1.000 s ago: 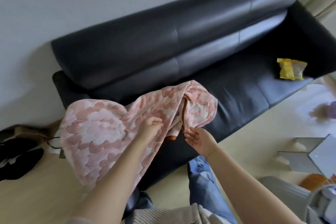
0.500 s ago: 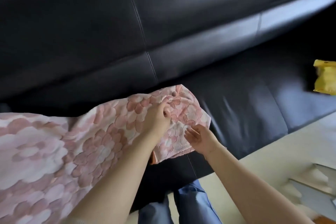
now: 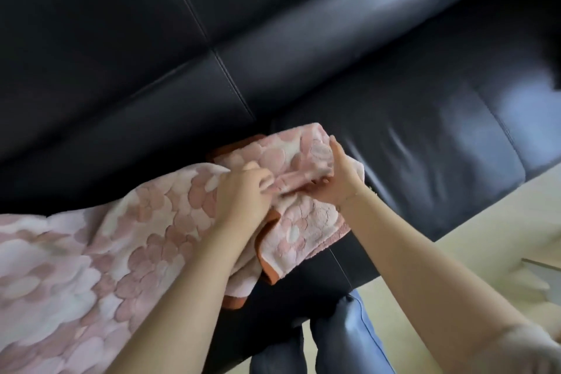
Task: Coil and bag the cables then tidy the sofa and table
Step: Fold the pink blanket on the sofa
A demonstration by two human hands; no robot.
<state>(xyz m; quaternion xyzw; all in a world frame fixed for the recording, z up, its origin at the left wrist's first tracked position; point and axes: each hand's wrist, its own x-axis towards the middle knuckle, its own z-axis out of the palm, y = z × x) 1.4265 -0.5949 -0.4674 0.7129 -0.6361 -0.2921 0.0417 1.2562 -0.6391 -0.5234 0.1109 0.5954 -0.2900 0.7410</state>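
A pink and white flower-patterned blanket (image 3: 100, 246) with an orange edge lies across the seat of the black leather sofa (image 3: 425, 136), spreading from the lower left to the middle. My left hand (image 3: 239, 194) grips a bunched fold of the blanket at its right end. My right hand (image 3: 337, 179) holds the same end from the right, thumb over the top and fingers curled under the fabric. Both hands are close together, about a hand's width apart. No cables show in this view.
The sofa backrest (image 3: 273, 9) fills the top of the view. Pale floor (image 3: 485, 240) shows at the lower right, with a grey edge of a table (image 3: 543, 264) at the far right. My blue-jeaned legs (image 3: 343, 340) stand against the sofa front.
The view has moved closer to the sofa seat. My right hand went from open beside the blanket to holding its end. The blanket's end was lowered onto the seat and bunched.
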